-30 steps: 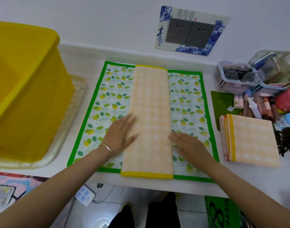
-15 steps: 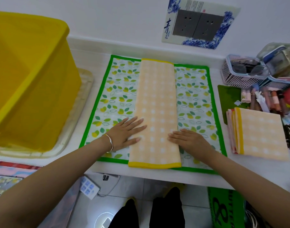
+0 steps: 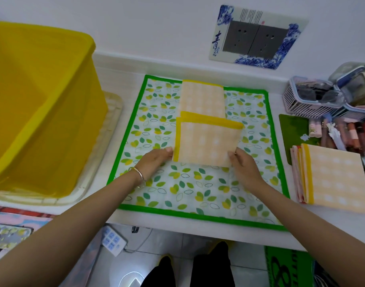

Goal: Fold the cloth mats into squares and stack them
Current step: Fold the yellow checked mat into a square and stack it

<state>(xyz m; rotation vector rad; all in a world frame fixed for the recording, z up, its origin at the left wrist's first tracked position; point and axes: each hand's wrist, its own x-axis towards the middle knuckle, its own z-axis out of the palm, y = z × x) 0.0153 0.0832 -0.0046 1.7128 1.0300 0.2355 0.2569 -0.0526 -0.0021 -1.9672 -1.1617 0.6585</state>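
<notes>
A pale orange checked cloth mat [image 3: 206, 139] with yellow trim lies on a leaf-print mat [image 3: 198, 189] with a green border. Its near half is lifted and turned over toward the far half, so the yellow hem sits across the middle. My left hand [image 3: 154, 162] pinches the fold's left corner. At the fold's right corner, my right hand [image 3: 243, 166] pinches the cloth. A stack of folded mats [image 3: 334, 179], same orange check on top, rests on the table to the right.
A big yellow tub [image 3: 38, 108] stands on a pale tray at the left. Baskets, glasses and cosmetics [image 3: 341, 129] crowd the back right. The wall with a socket plate [image 3: 258, 36] lies behind. A power strip [image 3: 113, 241] is on the floor below the table edge.
Both hands were pressing flat on the long folded strip. Now they have gripped its near end and carried it up and over toward the far end, halving the strip.
</notes>
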